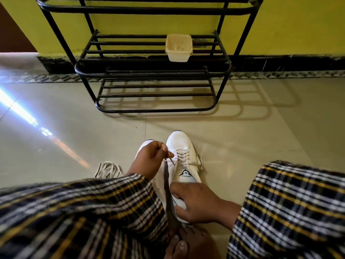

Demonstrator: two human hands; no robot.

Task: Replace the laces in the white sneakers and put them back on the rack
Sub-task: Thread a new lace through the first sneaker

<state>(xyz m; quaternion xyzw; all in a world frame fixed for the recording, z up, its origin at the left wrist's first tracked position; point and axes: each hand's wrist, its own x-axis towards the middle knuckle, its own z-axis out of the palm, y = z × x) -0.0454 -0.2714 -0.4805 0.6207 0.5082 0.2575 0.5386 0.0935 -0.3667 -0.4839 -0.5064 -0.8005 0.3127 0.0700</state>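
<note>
Your bare toes [183, 245] sit just behind the heel of the right-hand sneaker [183, 165], between your plaid-clad knees [84, 212]. Your right hand [197, 204] curls round that sneaker's heel collar, holding it steady on the floor tiles [242, 139]. Your left hand [149, 157] pinches a lace end [170, 159] just left of the sneaker's eyelets, over the second sneaker [158, 182] touching its left side. Spare laces [108, 170] lie farther left. Beyond the sneaker's toe stands the black rack [155, 70], carrying a plastic tub [178, 47].
</note>
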